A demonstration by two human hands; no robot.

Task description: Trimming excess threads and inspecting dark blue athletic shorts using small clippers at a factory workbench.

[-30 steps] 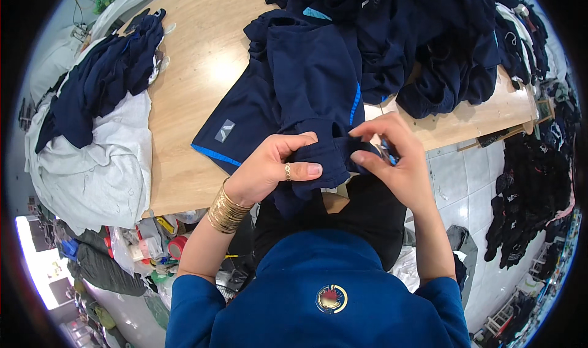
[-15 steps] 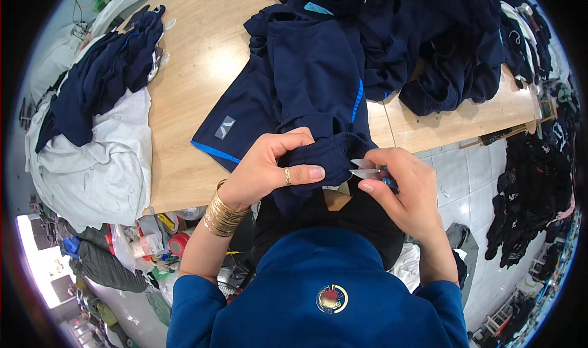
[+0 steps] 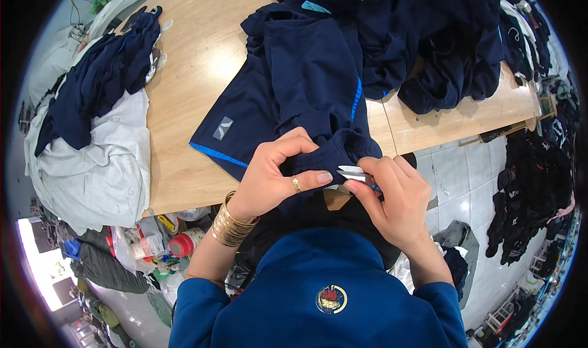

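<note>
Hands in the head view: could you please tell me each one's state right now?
Left hand: closed, holding navy garment.
Right hand: closed, holding snips.

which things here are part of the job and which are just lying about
In use:
navy garment, gripped by the left hand
snips, held in the right hand

Seemingly just lying about:
pale cloth
red and white container
black garments at far right

Two hands (image 3: 274, 173) (image 3: 395, 195), one pair snips (image 3: 353, 174), one navy garment (image 3: 327, 156), one ring (image 3: 296, 184).
</note>
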